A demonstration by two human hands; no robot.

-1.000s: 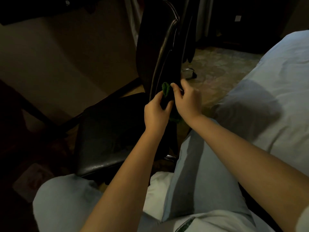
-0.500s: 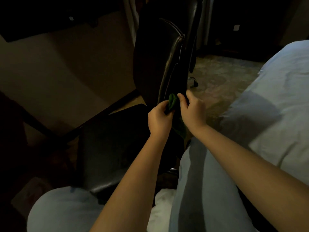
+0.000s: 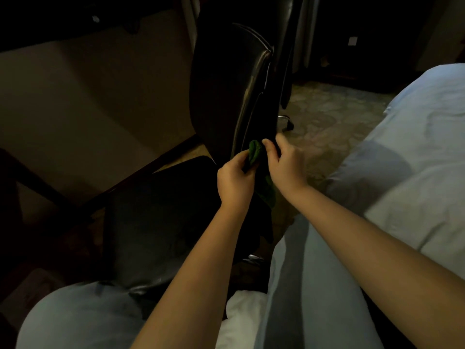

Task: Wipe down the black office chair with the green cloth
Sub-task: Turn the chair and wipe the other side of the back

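The black office chair point(image 3: 226, 91) stands side-on in front of me, its backrest upright and its seat point(image 3: 161, 217) low at the left. A green cloth point(image 3: 254, 152) is bunched against the lower edge of the backrest, with a tail hanging down between my wrists. My left hand point(image 3: 235, 182) grips the cloth from below. My right hand point(image 3: 284, 165) pinches the cloth's upper part against the chair edge.
A pale bed cover point(image 3: 415, 152) fills the right side. My legs in light trousers point(image 3: 309, 285) sit at the bottom. A dark desk frame point(image 3: 75, 197) crosses the left, patterned carpet point(image 3: 334, 114) lies beyond, and a chair castor point(image 3: 288, 124) shows behind the backrest.
Both hands stay on the cloth at the backrest's lower edge. The view has tilted, so more of the chair back shows above them.
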